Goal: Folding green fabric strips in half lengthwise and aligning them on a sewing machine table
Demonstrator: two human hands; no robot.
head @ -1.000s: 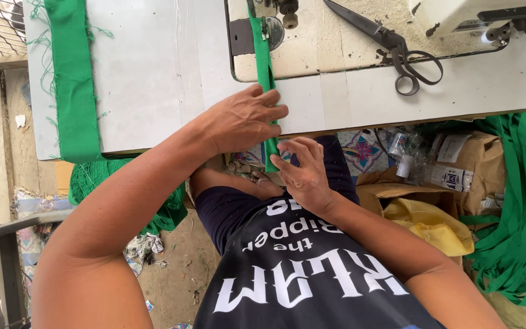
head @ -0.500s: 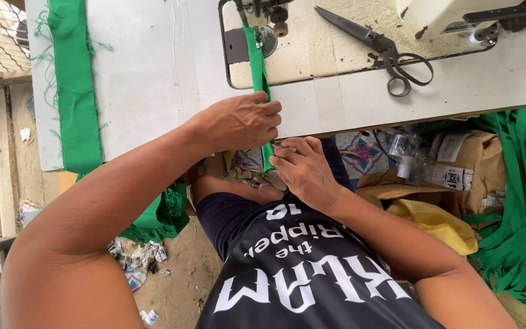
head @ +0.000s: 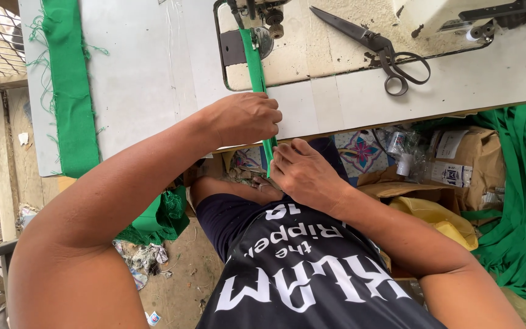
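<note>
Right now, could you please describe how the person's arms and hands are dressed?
Both arms are bare up to the shoulder, with no sleeves in view. The left hand and right hand wear no gloves; no rings, watch or bands show. The fingers are uncovered.

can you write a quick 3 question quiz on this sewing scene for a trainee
1. True or false: the left hand rests on the narrow green strip at the table's front edge.
2. Where do the scissors lie? A) to the right of the strip, on the sewing machine bed B) on the wide green band C) in the right hand
3. Fill in: the right hand pinches the strip just ____ the table edge.

Key: 1 true; 2 A; 3 below
</note>
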